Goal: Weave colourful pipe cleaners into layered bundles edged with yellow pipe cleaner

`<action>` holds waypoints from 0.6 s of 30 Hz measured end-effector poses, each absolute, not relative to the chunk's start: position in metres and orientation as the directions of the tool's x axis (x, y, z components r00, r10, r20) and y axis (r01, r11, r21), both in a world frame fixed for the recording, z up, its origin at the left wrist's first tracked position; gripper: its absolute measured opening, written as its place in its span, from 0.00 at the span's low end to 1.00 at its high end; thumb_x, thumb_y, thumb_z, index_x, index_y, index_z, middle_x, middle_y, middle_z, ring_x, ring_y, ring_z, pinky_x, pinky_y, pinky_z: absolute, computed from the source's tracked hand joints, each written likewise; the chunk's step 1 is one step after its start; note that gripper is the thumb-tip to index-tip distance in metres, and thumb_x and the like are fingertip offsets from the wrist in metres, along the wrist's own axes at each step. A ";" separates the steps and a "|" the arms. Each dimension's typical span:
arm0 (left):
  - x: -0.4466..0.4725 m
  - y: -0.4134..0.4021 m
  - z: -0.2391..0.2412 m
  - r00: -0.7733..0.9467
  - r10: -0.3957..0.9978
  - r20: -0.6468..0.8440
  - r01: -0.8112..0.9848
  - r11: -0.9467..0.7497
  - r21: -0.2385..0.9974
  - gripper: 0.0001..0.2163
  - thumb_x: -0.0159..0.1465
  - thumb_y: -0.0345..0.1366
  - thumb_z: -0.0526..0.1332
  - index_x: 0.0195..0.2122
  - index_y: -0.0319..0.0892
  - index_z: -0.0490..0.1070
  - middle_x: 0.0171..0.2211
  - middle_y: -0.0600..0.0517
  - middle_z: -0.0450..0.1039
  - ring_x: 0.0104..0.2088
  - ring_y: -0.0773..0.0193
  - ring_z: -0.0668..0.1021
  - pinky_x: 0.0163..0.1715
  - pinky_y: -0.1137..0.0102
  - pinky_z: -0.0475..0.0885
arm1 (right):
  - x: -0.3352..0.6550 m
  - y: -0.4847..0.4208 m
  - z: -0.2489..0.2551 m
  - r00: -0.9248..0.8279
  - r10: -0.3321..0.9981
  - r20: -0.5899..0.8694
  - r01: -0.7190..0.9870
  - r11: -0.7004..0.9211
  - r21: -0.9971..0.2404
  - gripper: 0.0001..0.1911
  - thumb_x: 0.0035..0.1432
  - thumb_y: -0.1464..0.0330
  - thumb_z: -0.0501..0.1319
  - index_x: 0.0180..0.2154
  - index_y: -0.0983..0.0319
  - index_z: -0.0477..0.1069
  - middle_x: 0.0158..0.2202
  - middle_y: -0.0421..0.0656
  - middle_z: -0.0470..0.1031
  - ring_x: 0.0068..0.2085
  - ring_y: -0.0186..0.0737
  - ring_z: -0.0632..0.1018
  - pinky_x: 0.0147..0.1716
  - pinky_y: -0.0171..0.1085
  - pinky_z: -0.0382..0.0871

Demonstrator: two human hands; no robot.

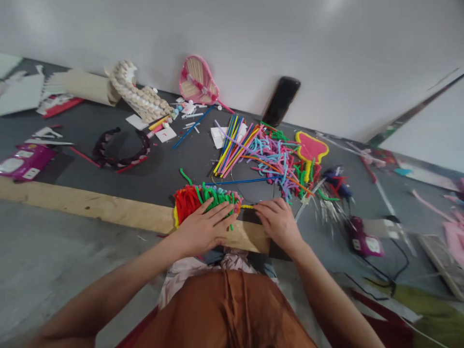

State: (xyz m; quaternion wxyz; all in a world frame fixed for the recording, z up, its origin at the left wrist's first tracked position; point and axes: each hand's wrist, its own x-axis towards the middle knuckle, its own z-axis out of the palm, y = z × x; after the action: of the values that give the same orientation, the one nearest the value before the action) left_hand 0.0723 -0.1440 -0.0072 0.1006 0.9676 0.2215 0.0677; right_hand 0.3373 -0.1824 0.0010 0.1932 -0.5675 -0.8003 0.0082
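My left hand [203,227] lies flat, fingers spread, on a fuzzy bundle of red, green and yellow pipe cleaners [192,198] at the edge of a wooden plank [108,208]. My right hand [277,222] sits just to the right, its fingers curled and pinching the end of a yellow pipe cleaner [248,206] that sticks out of the bundle. A loose heap of coloured pipe cleaners and straws [261,154] lies on the dark mat [170,164] beyond both hands.
A yellow-edged pink shape [311,147], a black phone [281,100] leaning on the wall, a pink heart frame [197,82], a dark headband [121,147], a cardboard roll [89,86], a purple packet [23,162] and scattered scraps surround the work area.
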 end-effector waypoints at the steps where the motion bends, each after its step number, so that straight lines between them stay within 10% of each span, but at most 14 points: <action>1: 0.072 -0.145 -0.006 0.892 0.442 0.094 0.415 -0.884 0.213 0.29 0.65 0.46 0.56 0.66 0.43 0.53 0.66 0.44 0.54 0.67 0.56 0.57 0.66 0.56 0.40 | 0.331 -0.181 -0.002 -0.298 0.915 0.271 0.916 0.354 -0.188 0.08 0.63 0.69 0.58 0.42 0.59 0.75 0.39 0.44 0.79 0.41 0.45 0.71 0.40 0.42 0.63; 7: 0.066 -0.156 0.013 0.891 0.427 0.154 0.414 -0.904 0.108 0.24 0.67 0.40 0.55 0.63 0.43 0.57 0.65 0.45 0.59 0.65 0.57 0.59 0.66 0.54 0.43 | 0.316 -0.169 -0.005 -0.374 0.883 0.283 0.907 0.412 -0.089 0.09 0.64 0.72 0.54 0.35 0.61 0.74 0.32 0.45 0.77 0.36 0.43 0.72 0.35 0.38 0.63; 14: 0.031 -0.147 0.075 0.753 0.497 0.431 0.513 -0.854 0.088 0.26 0.64 0.39 0.61 0.61 0.39 0.59 0.62 0.40 0.62 0.65 0.51 0.60 0.65 0.45 0.45 | 0.319 -0.179 0.007 0.017 0.948 0.318 0.810 0.174 -0.559 0.11 0.64 0.65 0.51 0.37 0.61 0.70 0.28 0.42 0.76 0.28 0.38 0.75 0.29 0.34 0.66; 18: 0.005 -0.178 0.112 0.435 0.654 0.619 0.374 -0.757 0.536 0.29 0.59 0.29 0.63 0.61 0.50 0.61 0.61 0.50 0.63 0.60 0.48 0.66 0.59 0.46 0.61 | 0.310 -0.200 0.004 0.212 0.973 0.097 0.656 -0.068 -0.752 0.11 0.62 0.61 0.52 0.36 0.60 0.67 0.25 0.40 0.74 0.24 0.37 0.74 0.24 0.34 0.66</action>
State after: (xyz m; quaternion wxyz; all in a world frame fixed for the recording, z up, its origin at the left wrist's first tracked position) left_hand 0.0049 -0.1783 0.1115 0.1619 0.8315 0.3089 0.4324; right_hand 0.3099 -0.1999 0.0045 0.3504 -0.6951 -0.5858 0.2258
